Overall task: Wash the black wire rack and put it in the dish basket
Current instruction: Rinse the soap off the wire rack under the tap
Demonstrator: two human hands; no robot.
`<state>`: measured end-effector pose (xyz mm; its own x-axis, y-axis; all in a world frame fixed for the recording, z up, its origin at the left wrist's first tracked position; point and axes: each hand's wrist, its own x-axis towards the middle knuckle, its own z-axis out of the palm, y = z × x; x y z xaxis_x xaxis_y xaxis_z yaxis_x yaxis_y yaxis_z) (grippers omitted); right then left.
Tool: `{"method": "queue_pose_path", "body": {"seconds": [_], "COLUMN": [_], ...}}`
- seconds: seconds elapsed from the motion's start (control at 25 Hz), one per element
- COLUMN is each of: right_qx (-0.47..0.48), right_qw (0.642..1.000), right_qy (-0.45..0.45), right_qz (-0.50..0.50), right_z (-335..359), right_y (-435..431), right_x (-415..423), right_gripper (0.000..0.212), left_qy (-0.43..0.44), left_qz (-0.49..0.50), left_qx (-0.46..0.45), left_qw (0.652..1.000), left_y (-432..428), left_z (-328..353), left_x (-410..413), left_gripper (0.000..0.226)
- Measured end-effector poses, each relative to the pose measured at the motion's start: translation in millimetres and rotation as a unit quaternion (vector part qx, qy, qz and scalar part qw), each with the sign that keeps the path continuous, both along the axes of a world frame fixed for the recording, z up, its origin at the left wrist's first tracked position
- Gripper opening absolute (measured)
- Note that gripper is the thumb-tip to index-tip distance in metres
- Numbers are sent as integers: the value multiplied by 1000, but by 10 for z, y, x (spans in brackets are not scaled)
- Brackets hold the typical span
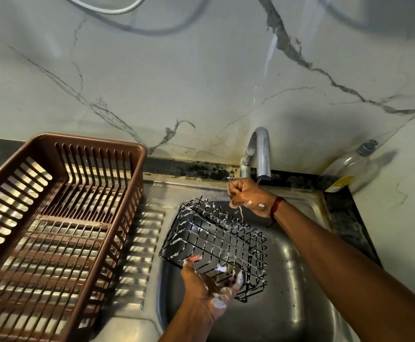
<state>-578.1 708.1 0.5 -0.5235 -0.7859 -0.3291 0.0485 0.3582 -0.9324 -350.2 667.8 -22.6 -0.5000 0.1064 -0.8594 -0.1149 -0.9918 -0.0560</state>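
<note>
The black wire rack (pixel 216 240), streaked with white soap foam, hangs tilted over the steel sink bowl (pixel 298 292). My left hand (pixel 209 285), foamy, holds the rack's near edge from below with fingers curled through the wires. My right hand (pixel 247 197) is up at the base of the chrome tap (pixel 260 154), its fingers curled round the small tap lever (pixel 232 178). A thin trickle runs from the spout onto that hand. The brown plastic dish basket (pixel 60 230) stands on the drainboard to the left and holds nothing.
A clear soap bottle (pixel 352 166) with a grey pump leans in the back right corner. The marble wall rises right behind the tap. The ribbed steel drainboard (pixel 144 245) lies between basket and bowl.
</note>
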Motion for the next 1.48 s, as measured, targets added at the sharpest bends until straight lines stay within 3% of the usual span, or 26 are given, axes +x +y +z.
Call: {"method": "queue_pose_path", "body": {"seconds": [0.12, 0.24, 0.36, 0.48, 0.64, 0.72, 0.8, 0.88, 0.96, 1.12, 1.28, 1.4, 1.48], "right_qx": [-79, -88, -61, -2, -15, -24, 28, 137, 208, 157, 259, 195, 210], "right_qw": [990, 989, 990, 995, 990, 992, 998, 987, 966, 983, 935, 956, 936], "right_qy": [-103, -123, -112, 8, -10, -39, -52, 3, 79, 75, 218, 198, 275], "right_qz": [50, 9, -54, -95, -140, -115, -23, 84, 130, 64, 102, 90, 63], "right_z": [20, 45, 121, 196, 217, 255, 307, 303, 310, 451, 522, 534, 527], "right_y": [-2, -62, -134, -202, -233, -222, -189, -115, -42, 12, 52, 100, 119], "right_x": [-36, -11, 29, 50, 32, 39, 57, 25, -15, -31, 57, 83, 88], "right_gripper": [21, 10, 26, 42, 47, 41, 37, 31, 19, 17, 20, 16, 13], "left_qy": [-1, 0, 1, -4, 8, 5, 0, 1, -3, -21, -26, -24, -20], "left_qz": [4, 11, 6, 12, -10, -9, -7, -10, -21, -46, -93, -123, -136], "left_qx": [0, 0, 0, 9, 25, 15, 8, 2, -6, -32, -58, -63, -71], "left_qw": [1000, 1000, 1000, 1000, 1000, 1000, 1000, 1000, 1000, 998, 994, 990, 988], "left_y": [1, -4, -10, -15, -27, -22, -8, -1, -12, -6, 9, 27, 50], "left_z": [10, 6, -52, -58, -62, -81, -80, -86, -70, -43, -173, -287, -323], "left_x": [-19, -34, -55, -74, -62, -66, -74, -74, -76, -104, -156, -199, -204], "left_gripper": [49, 48, 50, 51, 60, 59, 58, 60, 63, 66, 79, 96, 100]}}
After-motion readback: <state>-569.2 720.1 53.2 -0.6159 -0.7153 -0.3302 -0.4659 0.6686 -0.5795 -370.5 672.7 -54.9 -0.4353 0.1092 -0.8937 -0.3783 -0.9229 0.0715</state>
